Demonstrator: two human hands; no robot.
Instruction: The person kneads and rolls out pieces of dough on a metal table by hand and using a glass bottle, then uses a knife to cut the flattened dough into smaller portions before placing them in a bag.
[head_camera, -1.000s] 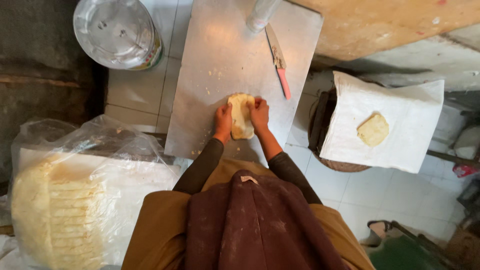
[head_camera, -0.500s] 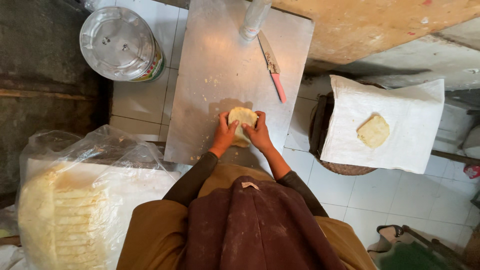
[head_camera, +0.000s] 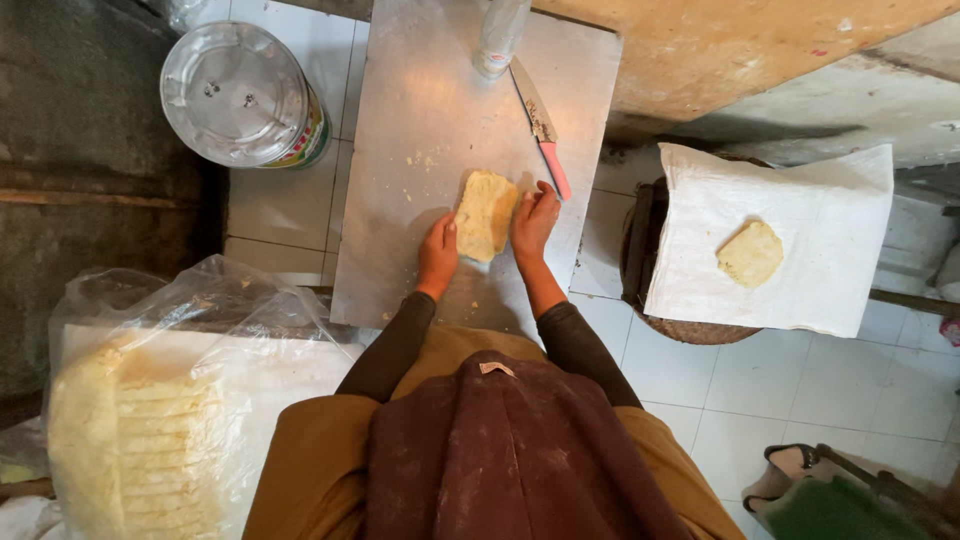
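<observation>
Both arms reach forward from the body in dark sleeves, forearms converging slightly toward a metal counter (head_camera: 420, 90). The left hand (head_camera: 438, 255) lies palm-down with fingers extended and close together, its inner edge pressed against the left side of a pale, oblong piece of dough (head_camera: 486, 213). The right hand (head_camera: 533, 220) mirrors it on the dough's other side, fingers stretched flat and pointing away from the body, touching the dough's right edge. Neither hand is closed around anything; both are spread flat and flank the dough, which lies on the counter between them.

Just beyond the right hand's fingertips lies a knife (head_camera: 541, 125) with a pink handle, its blade pointing away. Farther ahead of the right hand stands a clear bottle (head_camera: 497, 38). Well off to the left of the left hand sits a round metal tin (head_camera: 238, 95) on the tiled floor. Right of the right hand, a white cloth (head_camera: 800, 230) carries a flattened dough disc (head_camera: 750, 254). Near the left elbow is a plastic bag (head_camera: 150, 420) of stacked dough.
</observation>
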